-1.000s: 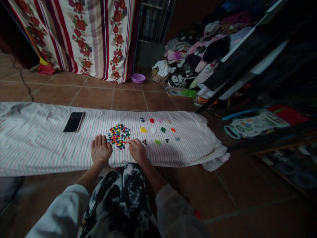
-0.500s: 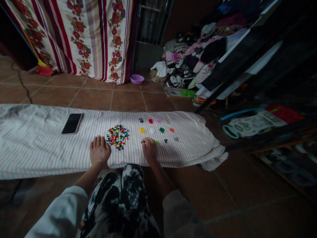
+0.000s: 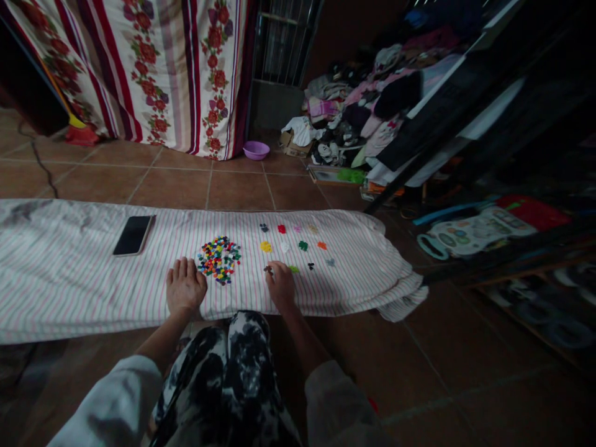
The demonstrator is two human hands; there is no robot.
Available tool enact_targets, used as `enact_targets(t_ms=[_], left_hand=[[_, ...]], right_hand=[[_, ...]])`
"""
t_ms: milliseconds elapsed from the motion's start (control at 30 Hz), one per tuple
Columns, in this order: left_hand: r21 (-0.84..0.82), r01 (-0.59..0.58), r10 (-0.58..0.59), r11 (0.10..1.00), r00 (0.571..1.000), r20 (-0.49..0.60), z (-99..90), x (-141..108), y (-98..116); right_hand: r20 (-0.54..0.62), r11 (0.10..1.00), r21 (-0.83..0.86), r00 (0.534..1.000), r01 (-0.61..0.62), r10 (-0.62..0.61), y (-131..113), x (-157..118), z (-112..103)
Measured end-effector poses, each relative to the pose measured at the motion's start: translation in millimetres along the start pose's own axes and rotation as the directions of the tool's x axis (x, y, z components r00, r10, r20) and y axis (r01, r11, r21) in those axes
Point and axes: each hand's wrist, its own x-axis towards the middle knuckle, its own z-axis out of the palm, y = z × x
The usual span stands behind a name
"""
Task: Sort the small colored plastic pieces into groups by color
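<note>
My left hand (image 3: 186,287) lies flat on the striped cloth, fingers stretched out, at the left edge of a mixed heap of small colourful pieces (image 3: 218,259). To the right of that heap, my right hand (image 3: 281,287) rests low with its fingers curled together. Its fingertips are at a small brown cluster of pieces (image 3: 269,269); whether a piece is between them is too small to tell. Around it sit single-colour clusters: yellow pieces (image 3: 265,246), white pieces (image 3: 285,247), dark green pieces (image 3: 303,246), light green pieces (image 3: 293,269) and black pieces (image 3: 311,266).
Further clusters include red pieces (image 3: 281,228), orange pieces (image 3: 321,246) and grey pieces (image 3: 330,262). A phone (image 3: 133,236) lies left on the striped cloth (image 3: 60,267). Beyond are a purple basin (image 3: 256,149), a floral curtain (image 3: 172,74) and piled clothes (image 3: 358,112).
The fingertips of my right hand have drawn slightly back, and more of the brown cluster shows beside them. My left hand stays flat. The view has shifted slightly.
</note>
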Motion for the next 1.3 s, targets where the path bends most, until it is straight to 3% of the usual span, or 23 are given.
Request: enact_targets(t_ms=[233, 400, 533, 767, 1100, 1300], left_hand=[[-0.032, 0.005, -0.005, 0.999, 1.0, -0.01, 1.2, -0.3, -0.3], [-0.052, 0.004, -0.005, 0.999, 1.0, -0.026, 4.1, -0.6, -1.1], [-0.034, 0.001, -0.002, 0.999, 0.999, -0.034, 5.5, -0.8, -2.1], [-0.016, 0.005, -0.005, 1.0, 1.0, -0.019, 4.8, -0.3, -1.8], [-0.018, 0.003, -0.004, 1.0, 1.0, -0.023, 6.4, 0.4, -3.1], [-0.036, 0.014, -0.015, 0.999, 1.0, -0.027, 5.2, 0.3, -1.8]], right_hand=[[0.134, 1.0, -0.025, 0.991, -0.012, 0.015, -1.8, 7.4, -3.0], [0.147, 0.999, -0.026, 0.989, -0.024, 0.027, -1.8, 7.4, -4.1], [0.139, 1.0, 0.013, 0.99, -0.009, 0.007, -1.6, 6.7, -4.9], [0.027, 0.998, 0.023, 0.998, 0.05, -0.051, -11.2, 6.2, -6.9], [0.3, 0.986, 0.154, 0.948, 0.062, -0.107, -59.8, -5.0, 10.2], [0.337, 0.974, 0.205, 0.927, 0.098, -0.164, -75.6, -1.4, 23.7]])
